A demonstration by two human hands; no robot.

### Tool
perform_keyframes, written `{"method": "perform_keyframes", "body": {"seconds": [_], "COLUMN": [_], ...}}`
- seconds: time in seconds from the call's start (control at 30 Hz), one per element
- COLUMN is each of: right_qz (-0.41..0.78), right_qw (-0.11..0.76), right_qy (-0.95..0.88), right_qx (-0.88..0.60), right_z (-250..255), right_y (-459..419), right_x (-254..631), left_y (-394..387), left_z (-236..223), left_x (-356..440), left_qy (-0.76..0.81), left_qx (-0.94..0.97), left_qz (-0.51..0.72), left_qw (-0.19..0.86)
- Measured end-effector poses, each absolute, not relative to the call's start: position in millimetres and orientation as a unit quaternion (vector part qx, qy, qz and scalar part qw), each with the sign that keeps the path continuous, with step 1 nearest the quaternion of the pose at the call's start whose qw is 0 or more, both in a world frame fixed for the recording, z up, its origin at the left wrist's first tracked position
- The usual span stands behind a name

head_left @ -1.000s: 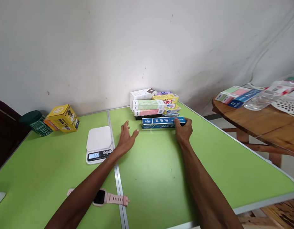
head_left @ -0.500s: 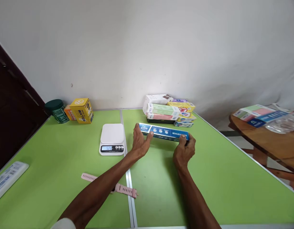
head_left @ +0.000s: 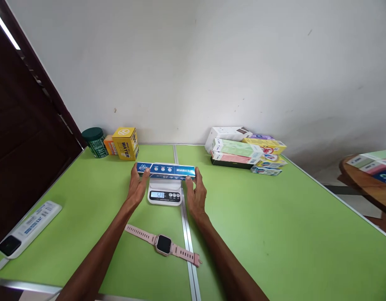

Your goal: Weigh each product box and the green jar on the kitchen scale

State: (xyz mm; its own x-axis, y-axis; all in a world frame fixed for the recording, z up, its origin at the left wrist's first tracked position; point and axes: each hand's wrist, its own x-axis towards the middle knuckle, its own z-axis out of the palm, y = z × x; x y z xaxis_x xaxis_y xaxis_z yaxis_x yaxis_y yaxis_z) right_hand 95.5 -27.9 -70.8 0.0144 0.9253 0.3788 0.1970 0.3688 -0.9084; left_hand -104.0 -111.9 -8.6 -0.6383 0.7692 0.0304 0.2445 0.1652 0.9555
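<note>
A long blue toothpaste box (head_left: pixel 166 169) lies level between my hands, over the plate of a white digital scale (head_left: pixel 164 200). My left hand (head_left: pixel 138 184) grips its left end, thumb on the near face. Its right end is held by my right hand (head_left: pixel 195 192) in the same way. The box hides most of the weighing plate, and I cannot tell whether it touches it. The scale's display reads 523. Nearer to me, a pink-strapped smartwatch (head_left: pixel 163 244) lies flat on the green table.
A green-lidded jar (head_left: pixel 95 143), a small orange box (head_left: pixel 110 145) and a yellow box (head_left: pixel 126 144) stand at the back left. Several stacked cartons (head_left: pixel 236 150) are at the back right. A white power bank (head_left: pixel 31 229) lies at left; a wooden table (head_left: pixel 352 177) stands at right.
Both hands have carried the toothpaste box leftward from the right of the scale to over it. The view has shifted, and the whole watch now shows. The display reads 523 in both frames.
</note>
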Motion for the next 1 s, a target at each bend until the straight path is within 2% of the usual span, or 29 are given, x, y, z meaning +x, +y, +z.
{"method": "perform_keyframes", "body": {"seconds": [0.13,0.3,0.53,1.0], "right_qz": [0.314,0.335,0.425,0.373], "right_qw": [0.549,0.572,0.591,0.606], "right_qy": [-0.628,-0.586,-0.446,-0.478], "right_qx": [-0.453,-0.466,-0.521,-0.515], "right_z": [-72,-71,-85,-88], "right_y": [-24,-20,-4,-6], "right_x": [98,109,133,133], "left_y": [-109,-105,-104,-103], "left_z": [-19,-37,-70,-79], "left_x": [-110,-123,-156,-157], "left_qy": [0.726,0.681,0.686,0.675], "left_qx": [0.355,0.366,0.306,0.285], "left_qz": [0.531,0.575,0.629,0.657], "left_qw": [0.255,0.269,0.197,0.176]}}
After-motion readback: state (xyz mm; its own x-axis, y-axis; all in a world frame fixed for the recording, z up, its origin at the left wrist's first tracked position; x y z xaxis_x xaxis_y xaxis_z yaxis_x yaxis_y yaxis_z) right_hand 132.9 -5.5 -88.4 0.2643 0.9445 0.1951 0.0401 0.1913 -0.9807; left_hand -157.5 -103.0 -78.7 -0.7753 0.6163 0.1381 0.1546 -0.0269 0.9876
